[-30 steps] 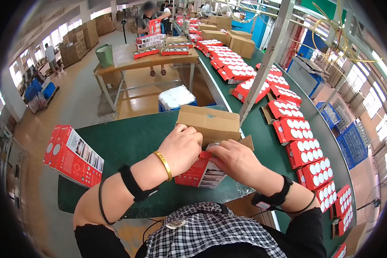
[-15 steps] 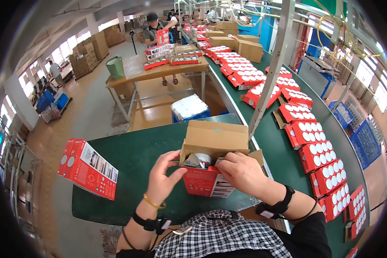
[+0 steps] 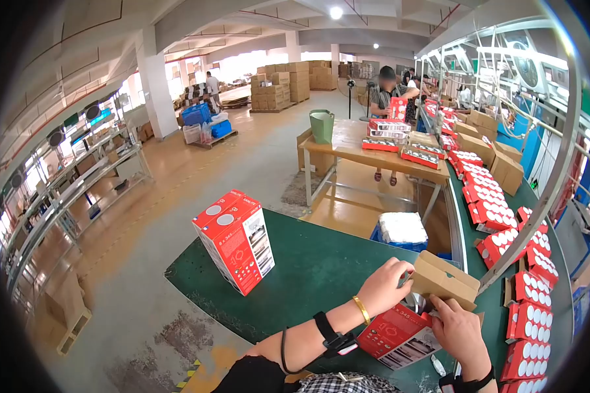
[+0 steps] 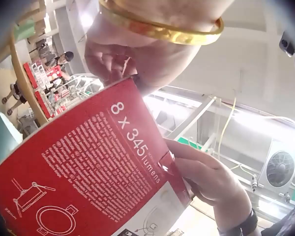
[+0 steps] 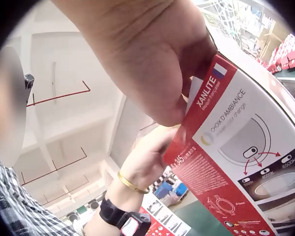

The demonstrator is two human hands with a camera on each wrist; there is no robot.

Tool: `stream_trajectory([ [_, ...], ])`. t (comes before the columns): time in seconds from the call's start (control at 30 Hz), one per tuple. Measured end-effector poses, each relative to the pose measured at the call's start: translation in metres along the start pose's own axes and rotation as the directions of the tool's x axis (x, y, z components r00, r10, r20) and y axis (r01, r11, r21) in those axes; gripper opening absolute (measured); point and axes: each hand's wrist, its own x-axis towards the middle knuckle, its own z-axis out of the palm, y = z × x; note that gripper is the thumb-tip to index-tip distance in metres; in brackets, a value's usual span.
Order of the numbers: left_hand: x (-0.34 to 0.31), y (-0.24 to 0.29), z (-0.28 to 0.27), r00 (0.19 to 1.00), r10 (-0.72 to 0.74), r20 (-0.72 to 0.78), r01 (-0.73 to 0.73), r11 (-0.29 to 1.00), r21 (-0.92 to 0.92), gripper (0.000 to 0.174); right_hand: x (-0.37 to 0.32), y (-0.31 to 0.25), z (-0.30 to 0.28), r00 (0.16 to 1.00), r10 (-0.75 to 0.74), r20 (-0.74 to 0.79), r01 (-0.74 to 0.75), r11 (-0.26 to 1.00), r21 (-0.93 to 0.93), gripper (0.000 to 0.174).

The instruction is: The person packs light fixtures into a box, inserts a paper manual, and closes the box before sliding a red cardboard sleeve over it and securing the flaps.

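A red printed carton (image 3: 390,333) stands on the green table, its brown inner flap (image 3: 446,280) raised at the back. Silvery contents (image 3: 415,302) show in the opening. My left hand (image 3: 387,286) has its fingers curled at the carton's upper left edge, beside the flap; in the left wrist view those fingers (image 4: 115,64) bend over the rim. At the right of the opening, my right hand (image 3: 457,329) grips the top edge, its fingertips reaching in front of the flap. Seen from the right wrist, the thumb side of that hand (image 5: 162,78) covers the rim.
Two red cartons (image 3: 233,239) stand side by side at the table's left. A green conveyor (image 3: 495,314) with red boxes of white discs (image 3: 528,327) runs along the right, behind a metal post (image 3: 544,203). Beyond are a wooden table (image 3: 354,154) and a blue crate (image 3: 400,232).
The head view has swung left, so everything appears further right. My left hand, spread beside the opening half a second ago, now curls its fingers at the carton's edge. The right hand stays at the rim.
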Motion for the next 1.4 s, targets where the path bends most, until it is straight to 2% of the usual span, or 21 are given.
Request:
stream_trajectory([
  [0.17,0.013,0.006,0.008,0.997,-0.038,-0.067,0.042,0.998,0.053,0.019,0.006,0.0,0.003,0.998,0.044,-0.037,-0.045,0.999,-0.002,0.05],
  [0.23,0.012,0.011,0.017,0.987,-0.038,-0.157,0.063,0.986,0.155,0.019,0.007,0.002,0.004,0.996,0.079,-0.035,-0.079,0.997,-0.012,0.05],
  [0.3,0.008,0.019,0.015,0.984,0.005,-0.178,0.013,0.995,0.099,0.019,0.008,0.006,0.002,0.997,0.069,-0.024,-0.069,0.998,-0.006,0.048],
  [0.37,0.002,0.009,0.01,0.943,0.307,-0.125,-0.28,0.94,0.195,0.02,0.008,0.01,0.005,0.998,0.051,-0.037,-0.051,0.999,0.018,0.047],
  [0.5,0.002,-0.002,-0.003,0.956,0.293,0.033,-0.291,0.956,-0.045,0.025,0.002,0.008,0.007,0.999,0.036,-0.039,-0.036,0.999,-0.007,0.044],
  [0.57,0.001,0.003,-0.008,0.923,0.349,0.163,-0.359,0.933,0.034,0.025,0.0,0.009,0.012,0.993,-0.023,-0.113,0.02,1.0,-0.022,0.042],
  [0.63,0.0,0.009,-0.009,0.917,0.34,0.207,-0.362,0.929,0.08,0.023,-0.007,0.011,0.008,0.991,0.007,-0.131,-0.006,1.0,0.008,0.037],
  [0.7,-0.001,0.008,-0.008,0.913,0.331,0.239,-0.368,0.921,0.128,0.022,-0.018,0.016,-0.008,0.928,-0.049,-0.37,0.079,0.995,0.067,0.035],
  [0.77,-0.001,0.004,-0.005,0.881,0.366,0.298,-0.418,0.899,0.133,0.022,-0.041,0.029,-0.006,0.826,0.14,-0.547,-0.055,0.984,0.169,0.033],
  [0.8,-0.004,0.004,-0.001,0.862,0.399,0.312,-0.449,0.887,0.107,0.024,-0.054,0.037,0.004,0.764,0.31,-0.566,-0.138,0.935,0.326,0.032],
  [0.83,-0.007,0.009,0.003,0.856,0.41,0.315,-0.455,0.886,0.086,0.024,-0.067,0.045,0.017,0.683,0.472,-0.558,-0.204,0.856,0.474,0.031],
  [0.87,-0.01,0.017,0.006,0.886,0.363,0.289,-0.406,0.908,0.102,0.025,-0.078,0.049,0.033,0.64,0.623,-0.449,-0.199,0.699,0.687,0.027],
  [0.9,-0.011,0.024,0.007,0.912,0.315,0.262,-0.355,0.927,0.121,0.027,-0.088,0.051,0.045,0.656,0.703,-0.273,-0.19,0.505,0.842,0.03],
  [0.97,-0.013,0.031,0.01,0.909,0.316,0.272,-0.356,0.928,0.11,0.027,-0.09,0.039,0.052,0.714,0.695,-0.085,-0.106,0.228,0.968,0.036],
  [1.0,-0.013,0.031,0.012,0.917,0.308,0.255,-0.343,0.934,0.105,0.025,-0.092,0.037,0.06,0.753,0.642,-0.145,-0.096,0.325,0.941,0.038],
  [1.03,-0.015,0.03,0.014,0.924,0.298,0.238,-0.329,0.939,0.101,0.022,-0.092,0.036,0.061,0.81,0.534,-0.241,-0.08,0.509,0.857,0.037],
  [1.2,-0.016,0.028,0.018,0.923,0.318,0.218,-0.338,0.939,0.064,0.018,-0.087,0.034,0.06,0.834,0.474,-0.281,-0.08,0.609,0.789,0.042],
  [1.23,-0.018,0.028,0.019,0.922,0.319,0.222,-0.338,0.94,0.054,0.017,-0.086,0.032,0.062,0.836,0.474,-0.277,-0.084,0.61,0.788,0.042],
  [1.3,-0.02,0.028,0.018,0.921,0.316,0.229,-0.336,0.941,0.051,0.017,-0.083,0.025,0.069,0.79,0.564,-0.24,0.021,0.366,0.93,0.052],
  [1.33,-0.02,0.028,0.017,0.918,0.317,0.237,-0.338,0.94,0.052,0.018,-0.082,0.028,0.074,0.811,0.553,-0.191,0.019,0.3,0.954,0.065],
  [1.4,-0.021,0.029,0.02,0.926,0.322,0.2,-0.338,0.94,0.051,0.017,-0.079,0.027,0.073,0.805,0.558,-0.203,-0.021,0.368,0.93,0.068],
])
